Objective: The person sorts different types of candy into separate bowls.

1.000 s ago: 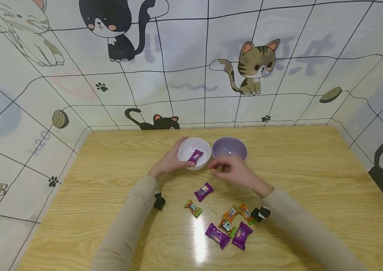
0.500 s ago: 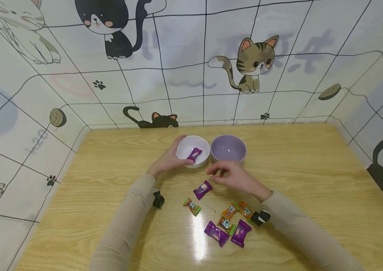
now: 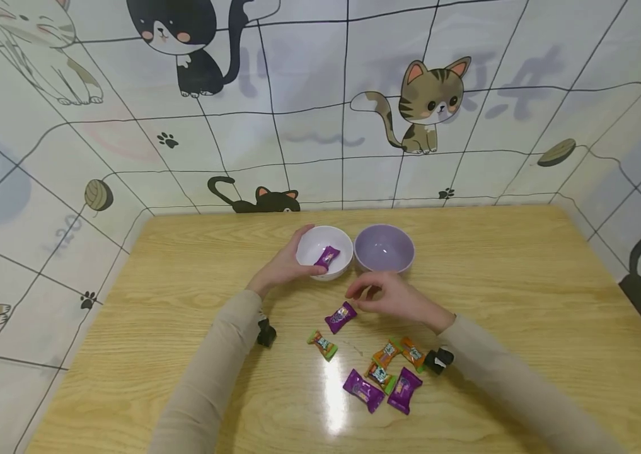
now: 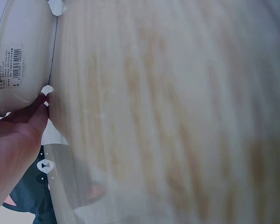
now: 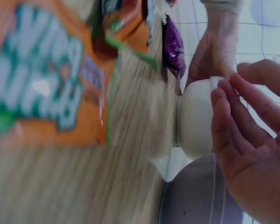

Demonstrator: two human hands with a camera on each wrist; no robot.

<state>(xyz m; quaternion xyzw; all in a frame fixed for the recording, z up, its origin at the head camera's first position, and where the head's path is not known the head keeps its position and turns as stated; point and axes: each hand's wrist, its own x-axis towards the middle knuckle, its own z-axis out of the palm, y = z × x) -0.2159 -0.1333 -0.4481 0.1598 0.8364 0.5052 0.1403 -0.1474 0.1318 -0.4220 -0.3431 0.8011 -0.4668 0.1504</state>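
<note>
My left hand grips the white bowl, thumb over the near rim and fingers round its left side. One purple-wrapped candy lies in that bowl, near the thumb. In the left wrist view, fingers touch the base of the white bowl, which carries a barcode label. My right hand hovers just in front of the lavender bowl, its fingers loosely bent with nothing between them. A purple candy lies on the table just below its fingertips. The right wrist view shows the right hand holding nothing.
Nearer the front lie a small orange-and-green candy, several more orange ones such as this candy, and two purple candies. The wooden table meets a cat-patterned cloth at the back.
My right hand has drawn back from over the lavender bowl's near rim toward the purple candy on the table. My left hand stays on the white bowl.
</note>
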